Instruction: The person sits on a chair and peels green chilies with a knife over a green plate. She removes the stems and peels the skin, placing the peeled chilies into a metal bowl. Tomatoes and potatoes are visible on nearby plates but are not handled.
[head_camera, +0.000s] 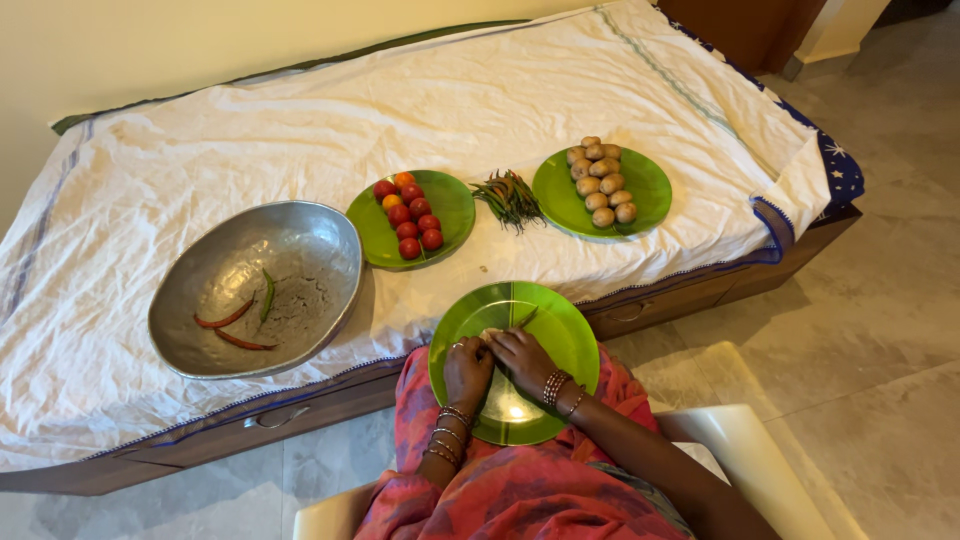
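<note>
A green plate (560, 335) rests on my lap. Both hands sit on it, fingers curled together over a small pale thing between them that I cannot make out. My left hand (467, 370) is on the plate's left part, my right hand (523, 358) just beside it, touching. Both wrists wear bangles. A thin green chilli (527, 317) lies on the plate just beyond my right fingers.
On the white-sheeted bed (150, 190): a large metal bowl (300, 240) with three chillies, a green plate of tomatoes (455, 205), a loose pile of green chillies (510, 198), a green plate of potatoes (650, 185). A cream chair (740, 440) holds me; tiled floor lies to the right.
</note>
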